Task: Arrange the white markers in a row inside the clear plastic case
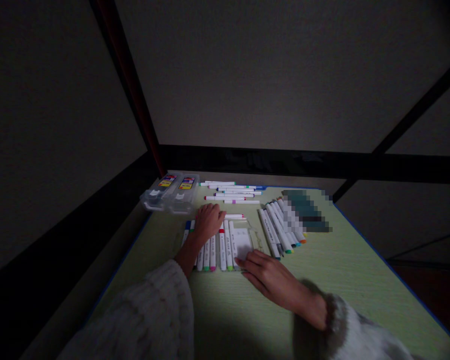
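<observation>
White double-ended markers with coloured caps (pixel 207 252) lie side by side in a clear plastic case (pixel 258 235). My left hand (pixel 209 220) lies across the far end of this row, fingers bent over and tips hidden; what they grip, if anything, does not show. My right hand (pixel 272 277) is at the case's near right corner, thumb and fingers apart. Its foremost fingertip touches the near end of the rightmost marker (pixel 233 245) in the row. Right of that marker, a pale rectangular patch (pixel 243 240) shows in the case.
Two clear cases with colourful labels (pixel 186 183) stand at the back left. Loose thin markers (pixel 234 194) lie along the back. To the right is a pile of thick markers (pixel 277 227), beside a pixelated dark green item (pixel 309 210). The table (pixel 345 270) has a blue edge.
</observation>
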`<state>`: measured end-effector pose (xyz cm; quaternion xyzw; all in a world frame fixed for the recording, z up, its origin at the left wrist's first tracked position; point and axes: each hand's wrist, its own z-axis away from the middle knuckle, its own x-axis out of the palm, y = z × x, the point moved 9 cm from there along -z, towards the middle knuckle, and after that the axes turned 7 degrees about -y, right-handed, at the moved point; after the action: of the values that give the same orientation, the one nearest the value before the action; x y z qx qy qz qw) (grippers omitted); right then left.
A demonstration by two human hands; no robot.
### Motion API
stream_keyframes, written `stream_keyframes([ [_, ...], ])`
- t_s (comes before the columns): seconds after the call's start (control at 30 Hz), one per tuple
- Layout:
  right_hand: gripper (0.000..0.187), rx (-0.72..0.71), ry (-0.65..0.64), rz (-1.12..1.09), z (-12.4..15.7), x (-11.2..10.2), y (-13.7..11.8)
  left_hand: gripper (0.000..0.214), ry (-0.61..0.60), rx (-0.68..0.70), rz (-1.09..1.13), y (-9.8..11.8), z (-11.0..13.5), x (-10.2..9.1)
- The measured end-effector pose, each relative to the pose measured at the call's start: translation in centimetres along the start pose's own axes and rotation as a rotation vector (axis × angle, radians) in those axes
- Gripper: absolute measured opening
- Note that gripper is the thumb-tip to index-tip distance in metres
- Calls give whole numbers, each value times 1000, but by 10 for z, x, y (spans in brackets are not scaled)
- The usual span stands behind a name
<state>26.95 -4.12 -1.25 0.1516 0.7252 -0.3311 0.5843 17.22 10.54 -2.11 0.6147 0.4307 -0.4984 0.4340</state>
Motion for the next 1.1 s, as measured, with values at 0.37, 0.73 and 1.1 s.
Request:
stream_keyframes([
  [0.37, 31, -2, -1, 15, 1, 0, 0, 36, 4, -9, 6, -1, 0, -2],
  [0.73, 30, 8, -24, 15, 1, 1, 0, 44, -10, -9, 31, 0, 0, -5],
  [1.1, 29, 2, -7, 15, 1, 2, 1, 30, 79, 20, 72, 2, 1, -13],
])
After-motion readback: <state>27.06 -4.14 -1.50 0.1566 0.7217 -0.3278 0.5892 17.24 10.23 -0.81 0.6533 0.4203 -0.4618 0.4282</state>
